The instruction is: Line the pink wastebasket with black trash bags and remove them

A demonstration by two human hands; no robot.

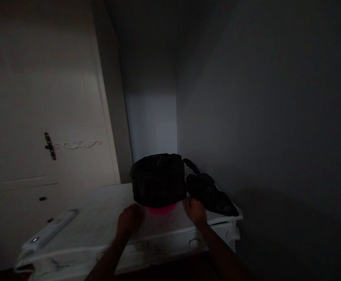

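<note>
A pink basket (pixel 162 210) stands on a white dresser (pixel 100 218), its upper part covered by a black plastic bag (pixel 158 181). My left hand (pixel 130 219) is at the near left of the basket, fingers curled, in deep shadow; whether it grips the bag's edge is too dark to tell. At the right, my right hand (pixel 195 210) has its fingers closed near the lower right edge of the bag. What, if anything, is between those fingers is hidden. More black plastic (pixel 212 195) lies crumpled just beyond my right hand.
A long white object (pixel 49 230) lies along the dresser's left end. Behind on the left stands a white wardrobe (pixel 79 101) with a dark handle (pixel 50 146). A grey wall (pixel 260 117) borders the right side. The dresser's front has drawers with knobs (pixel 194 243).
</note>
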